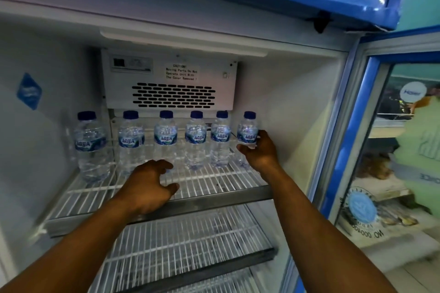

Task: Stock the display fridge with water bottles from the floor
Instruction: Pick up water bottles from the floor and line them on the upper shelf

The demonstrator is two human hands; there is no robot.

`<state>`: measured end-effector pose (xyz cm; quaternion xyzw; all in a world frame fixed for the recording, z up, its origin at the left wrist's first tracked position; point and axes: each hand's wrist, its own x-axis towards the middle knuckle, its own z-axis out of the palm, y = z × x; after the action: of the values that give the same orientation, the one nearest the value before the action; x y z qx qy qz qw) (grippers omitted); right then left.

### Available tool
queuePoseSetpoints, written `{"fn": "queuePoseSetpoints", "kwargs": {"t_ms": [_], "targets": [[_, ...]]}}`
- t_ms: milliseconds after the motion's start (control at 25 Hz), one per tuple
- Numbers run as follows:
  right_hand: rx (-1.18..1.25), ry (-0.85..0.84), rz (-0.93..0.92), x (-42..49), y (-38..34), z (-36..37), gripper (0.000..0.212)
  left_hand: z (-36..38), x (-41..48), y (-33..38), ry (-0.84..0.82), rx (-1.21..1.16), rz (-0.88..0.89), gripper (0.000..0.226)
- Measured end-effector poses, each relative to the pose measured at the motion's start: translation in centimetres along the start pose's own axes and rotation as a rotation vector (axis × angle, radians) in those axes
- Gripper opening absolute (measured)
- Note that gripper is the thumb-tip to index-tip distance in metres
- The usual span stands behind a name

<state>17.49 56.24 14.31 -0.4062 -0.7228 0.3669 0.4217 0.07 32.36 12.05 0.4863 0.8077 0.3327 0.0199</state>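
Water bottle [247, 131]: small, full, upright on wire shelf [209, 181], right hand [260, 150] fingers wrapped at its label; five more left of them. Likely light, thin-walled, crushable; hold mid-body. Left hand [150, 185] loosely curled, empty.

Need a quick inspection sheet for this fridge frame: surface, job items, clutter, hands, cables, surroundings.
Surface: top wire shelf, white, wire showing in front of the bottle row.
Job's things: six water bottles, upright with blue caps on, in a row along the back of that shelf; rightmost bottle is in a hand.
Clutter: nothing seen.
Grippers: right hand grips the rightmost bottle at its label; left hand is loosely curled over the shelf front and holds nothing.
Cables: nothing seen.
Surroundings: fan cover with caution label behind the row; lower wire shelf beneath; glass door open on the right.
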Motion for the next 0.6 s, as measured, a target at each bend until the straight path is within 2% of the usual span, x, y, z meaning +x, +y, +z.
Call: {"fn": "queuePoseSetpoints", "kwargs": {"t_ms": [240,360,600], "targets": [[-0.046,0.018,0.009,1.0,0.6,0.4,0.056,0.0,0.0,-0.1,0.02,0.003,0.0,0.05],[-0.14,-0.015,0.042,0.9,1.3,0.5,0.062,0.0,0.0,0.0,0.025,0.007,0.001,0.048],[-0.262,-0.043,0.048,0.8,1.5,0.4,0.06,0.0,-0.1,0.2,0.05,0.005,0.013,0.045]]}}
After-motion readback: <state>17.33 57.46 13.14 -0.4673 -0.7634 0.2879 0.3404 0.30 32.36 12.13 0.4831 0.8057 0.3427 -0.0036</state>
